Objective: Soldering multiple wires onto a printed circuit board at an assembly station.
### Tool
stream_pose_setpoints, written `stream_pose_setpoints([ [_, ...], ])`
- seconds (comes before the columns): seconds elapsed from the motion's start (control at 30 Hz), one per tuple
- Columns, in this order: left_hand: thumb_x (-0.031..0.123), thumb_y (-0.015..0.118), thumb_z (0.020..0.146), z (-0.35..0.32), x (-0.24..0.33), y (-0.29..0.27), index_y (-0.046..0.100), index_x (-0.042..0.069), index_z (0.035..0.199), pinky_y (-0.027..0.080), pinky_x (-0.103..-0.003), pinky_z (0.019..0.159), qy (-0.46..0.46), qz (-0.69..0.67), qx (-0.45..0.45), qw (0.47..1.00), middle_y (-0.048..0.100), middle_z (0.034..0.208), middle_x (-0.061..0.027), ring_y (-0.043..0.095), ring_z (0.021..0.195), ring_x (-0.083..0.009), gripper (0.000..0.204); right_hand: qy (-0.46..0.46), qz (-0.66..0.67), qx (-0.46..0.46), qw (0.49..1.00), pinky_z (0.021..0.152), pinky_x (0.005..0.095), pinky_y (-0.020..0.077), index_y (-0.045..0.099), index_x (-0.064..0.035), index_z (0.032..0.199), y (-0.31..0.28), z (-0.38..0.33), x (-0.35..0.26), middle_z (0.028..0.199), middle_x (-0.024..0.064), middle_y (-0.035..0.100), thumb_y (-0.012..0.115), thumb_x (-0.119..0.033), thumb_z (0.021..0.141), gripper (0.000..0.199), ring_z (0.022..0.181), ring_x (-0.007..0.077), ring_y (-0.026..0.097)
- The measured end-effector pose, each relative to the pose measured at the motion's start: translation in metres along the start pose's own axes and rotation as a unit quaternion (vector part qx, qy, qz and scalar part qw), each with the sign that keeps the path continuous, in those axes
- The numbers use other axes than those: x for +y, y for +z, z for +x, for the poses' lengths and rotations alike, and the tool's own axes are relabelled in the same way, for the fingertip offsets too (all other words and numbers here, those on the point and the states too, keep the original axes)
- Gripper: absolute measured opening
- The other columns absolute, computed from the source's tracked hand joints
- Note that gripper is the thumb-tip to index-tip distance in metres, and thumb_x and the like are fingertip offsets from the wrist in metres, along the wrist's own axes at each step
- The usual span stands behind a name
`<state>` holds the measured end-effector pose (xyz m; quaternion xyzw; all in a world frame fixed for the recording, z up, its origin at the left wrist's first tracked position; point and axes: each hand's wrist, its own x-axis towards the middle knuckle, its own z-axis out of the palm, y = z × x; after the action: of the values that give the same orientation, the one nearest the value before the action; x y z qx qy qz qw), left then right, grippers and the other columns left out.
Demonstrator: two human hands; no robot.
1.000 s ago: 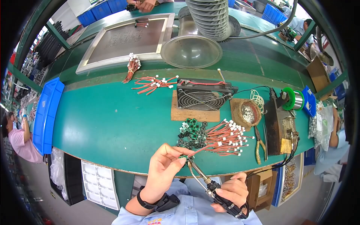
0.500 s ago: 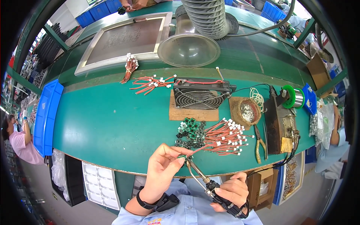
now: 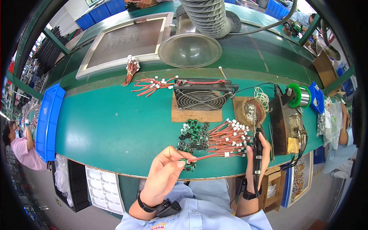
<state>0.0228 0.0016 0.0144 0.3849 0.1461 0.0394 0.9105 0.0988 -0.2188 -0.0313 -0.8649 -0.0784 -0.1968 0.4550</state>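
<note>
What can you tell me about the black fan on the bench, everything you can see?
The black fan stands upright on a brown board, its round, metal-looking wire grille facing the camera. A red wire lies along its top; a dark cable leaves its right side. I can't tell whether it's spinning.

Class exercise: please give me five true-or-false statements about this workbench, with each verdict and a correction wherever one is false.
1. The left hand pinches a small green circuit board. True.
2. The right hand is empty. False: it holds a soldering iron.
3. The black fan stands on a brown slab. True.
4. The green spool is left of the fan. False: it is to the fan's right.
5. Wires with white connectors lie on the bench. True.
</note>
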Motion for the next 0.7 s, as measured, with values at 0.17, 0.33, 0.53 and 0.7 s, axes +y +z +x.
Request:
stream_pose_setpoints([
  [0.17, 0.002, 0.052, 0.079, 0.002, -0.001, -0.006, 0.047, 0.005, 0.084, 0.042, -0.033, 0.08, 0.015, 0.008, -0.008, 1.0, 0.061, 0.094, -0.017, 0.055, 0.086, -0.0205, 0.007, 0.121, 0.231, -0.005, 0.965, 0.074, 0.0256, 0.0436, 0.053, -0.0024, 0.104, -0.004, -0.02, -0.005, 0.093, 0.0108, 0.059, 0.061, 0.004, 0.078, 0.028, 0.075, 0.0165, 0.055],
  [0.33, 0.0, 0.053, 0.082, 0.001, 0.002, -0.022, 0.047, 0.004, 0.085, 0.041, -0.03, 0.083, 0.09, 0.05, 0.035, 0.994, 0.061, 0.097, -0.0178, 0.055, 0.09, -0.0178, 0.008, -0.063, 0.057, -0.126, 0.988, 0.069, 0.0288, 0.0433, 0.053, -0.0049, 0.097, -0.018, -0.022, 0.006, 0.083, 0.0086, 0.063, 0.063, 0.005, 0.074, 0.026, 0.065, 0.0203, 0.055],
  [0.53, 0.002, 0.054, 0.082, -0.006, 0.001, -0.02, 0.046, 0.002, 0.085, 0.042, -0.027, 0.08, 0.122, 0.105, 0.071, 0.984, 0.061, 0.097, -0.0174, 0.054, 0.086, -0.0146, 0.009, -0.244, -0.074, -0.156, 0.954, 0.066, 0.0327, 0.0422, 0.054, -0.0074, 0.095, -0.007, -0.001, 0.0, 0.08, 0.007, 0.059, 0.063, 0.0, 0.068, 0.029, 0.067, 0.0221, 0.054],
  [0.7, 0.002, 0.055, 0.083, -0.01, 0.002, -0.018, 0.045, 0.002, 0.087, 0.042, -0.027, 0.081, 0.175, 0.144, 0.111, 0.968, 0.059, 0.098, -0.0166, 0.055, 0.085, -0.0141, 0.01, -0.279, -0.1, -0.146, 0.944, 0.065, 0.0342, 0.0421, 0.055, -0.0084, 0.093, -0.003, -0.005, 0.005, 0.074, 0.0061, 0.054, 0.06, -0.004, 0.066, 0.028, 0.067, 0.0224, 0.053],
])
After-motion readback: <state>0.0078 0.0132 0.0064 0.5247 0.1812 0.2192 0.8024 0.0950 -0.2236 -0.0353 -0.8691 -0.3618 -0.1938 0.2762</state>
